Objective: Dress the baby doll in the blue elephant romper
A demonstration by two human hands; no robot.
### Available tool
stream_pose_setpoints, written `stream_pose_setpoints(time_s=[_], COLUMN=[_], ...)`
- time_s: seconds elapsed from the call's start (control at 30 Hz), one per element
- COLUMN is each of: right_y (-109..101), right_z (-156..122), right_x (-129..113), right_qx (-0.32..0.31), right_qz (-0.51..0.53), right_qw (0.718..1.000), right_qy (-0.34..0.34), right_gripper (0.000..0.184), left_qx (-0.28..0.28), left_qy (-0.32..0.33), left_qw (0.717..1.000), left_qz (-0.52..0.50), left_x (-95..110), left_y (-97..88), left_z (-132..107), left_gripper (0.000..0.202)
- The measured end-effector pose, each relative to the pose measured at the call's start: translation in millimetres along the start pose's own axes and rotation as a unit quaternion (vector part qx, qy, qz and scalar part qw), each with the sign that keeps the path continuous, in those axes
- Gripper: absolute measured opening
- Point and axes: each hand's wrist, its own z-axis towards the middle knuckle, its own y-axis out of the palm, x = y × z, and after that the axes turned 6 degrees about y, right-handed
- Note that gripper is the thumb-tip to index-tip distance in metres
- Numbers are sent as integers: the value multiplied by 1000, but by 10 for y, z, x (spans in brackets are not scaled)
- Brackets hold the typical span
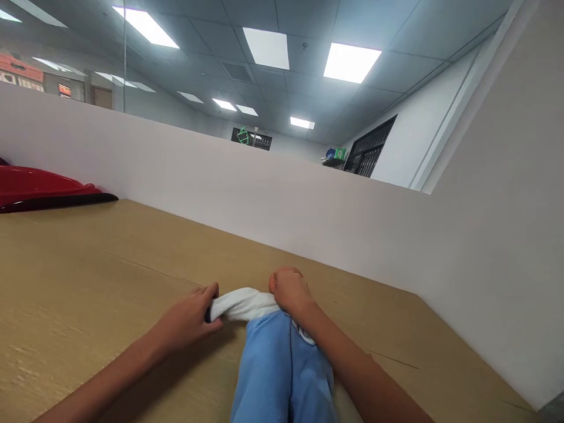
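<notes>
Lying under blue-and-white cloth [267, 364], a tan surface [110, 276] meets the pale wall [352, 229].

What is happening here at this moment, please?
A person is handling a blue-and-white cloth item over a tan surface. The left hand pinches the end of its white part. The right hand curls over a mostly hidden orange thing; its exact grip is unclear. A red object lies at far left.

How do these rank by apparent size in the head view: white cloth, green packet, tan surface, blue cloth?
Largest to smallest, as visible:
1. tan surface
2. blue cloth
3. white cloth
4. green packet, farther off, so true size unsure
</notes>
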Motion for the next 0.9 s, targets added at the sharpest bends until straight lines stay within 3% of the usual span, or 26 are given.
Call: stream_pose_setpoints(time_s=[0.13, 0.27, 0.4, 0.53, 0.6, 0.67, 0.73, 0.83, 0.9], right_y=[-42, -98, -144, -152, -123, -51, 65, 267, 370], right_z=[-158, -389, -776, -1234, -1446, -1623, -1747, -1809, -1776], right_x=[19, 248, 725, 1306, 1612, 1918, 2200, 2506, 2606], right_qx=[-12, -32, -69, -71, -50, -11, 22, 44, 60], right_qz=[20, 101, 170, 251, 244, 225, 217, 224, 233], right_qw=[1000, 994, 983, 964, 968, 974, 976, 974, 971], right_qy=[10, -18, -28, -50, -27, 1, -1, -10, 8], right_gripper=[14, 31, 37, 36, 32, 31, 39, 58, 58], left_qx=[-2, -5, -18, -34, -22, 10, 37, 25, -17], left_qy=[-8, -17, -32, -37, -14, 38, 107, 211, 258], left_qw=[1000, 1000, 999, 999, 999, 999, 993, 974, 965], left_qz=[-4, -7, -6, 18, 29, 11, -34, -76, -32], left_x=[-86, -191, -239, -285, -272, -157, 104, 701, 1101], left_y=[59, 114, 167, 190, 168, 127, 90, 133, 264], left_z=[14, 33, 28, 25, 45, 91, 166, 351, 529], left_gripper=[23, 26, 29, 36, 41, 44, 41, 29, 23])
